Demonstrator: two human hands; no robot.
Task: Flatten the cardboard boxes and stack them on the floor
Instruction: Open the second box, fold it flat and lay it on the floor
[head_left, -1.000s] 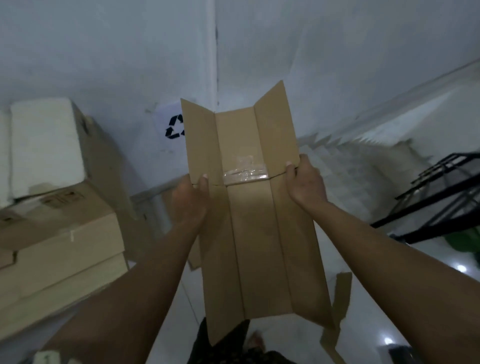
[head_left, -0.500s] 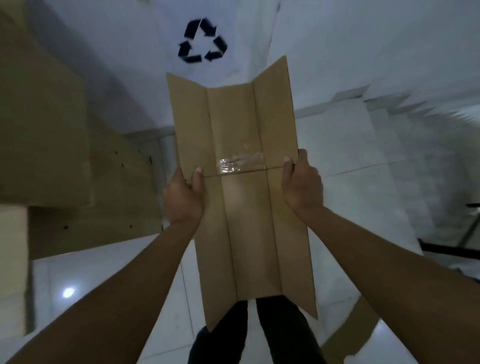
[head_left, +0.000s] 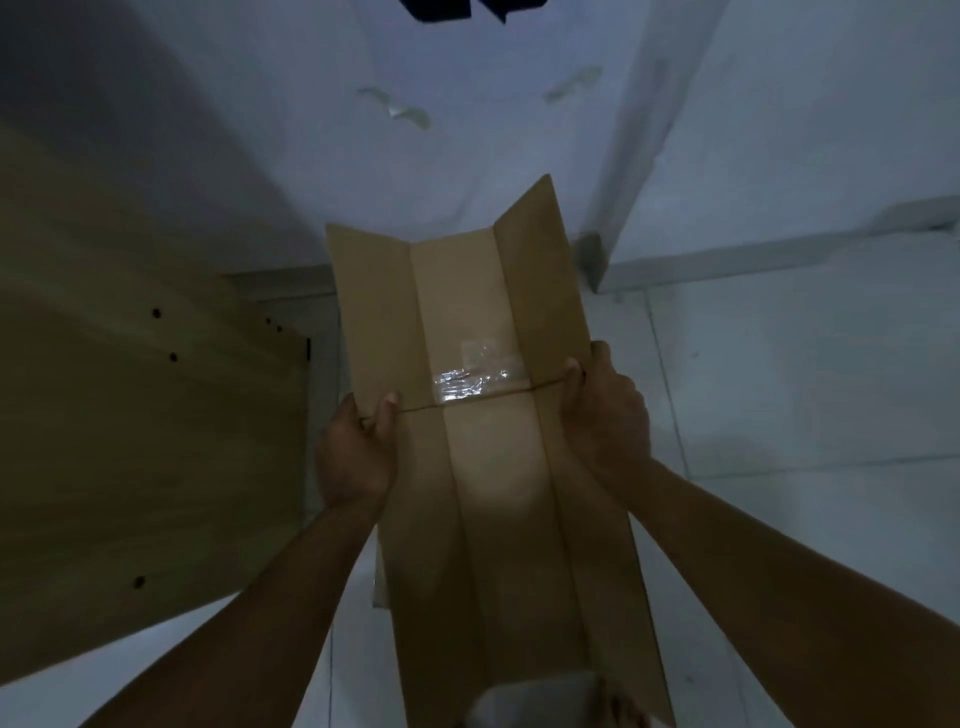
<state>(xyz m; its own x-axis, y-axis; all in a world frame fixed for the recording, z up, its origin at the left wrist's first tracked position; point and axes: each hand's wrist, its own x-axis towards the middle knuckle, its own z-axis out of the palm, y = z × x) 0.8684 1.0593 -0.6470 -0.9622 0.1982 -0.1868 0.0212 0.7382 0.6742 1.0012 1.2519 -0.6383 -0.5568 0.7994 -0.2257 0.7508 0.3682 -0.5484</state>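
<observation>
A flattened brown cardboard box (head_left: 488, 499) is held out in front of me, long side running away from me, its two far flaps angled up. A strip of clear tape (head_left: 475, 382) crosses its middle fold. My left hand (head_left: 358, 447) grips the left edge with the thumb on top. My right hand (head_left: 605, 405) grips the right edge at the same fold line. The box hangs low over the white tiled floor (head_left: 779, 395).
A large brown cardboard sheet (head_left: 130, 415) with small dark holes fills the left side. White walls meet at a corner (head_left: 592, 260) behind the box. Bits of tape (head_left: 400, 106) stick to the wall. Something pale (head_left: 535, 696) shows at the bottom edge.
My view has tilted down toward the floor; the recycling sign has slid up almost out of frame. The box has come lower, and both hands keep the same grip.
</observation>
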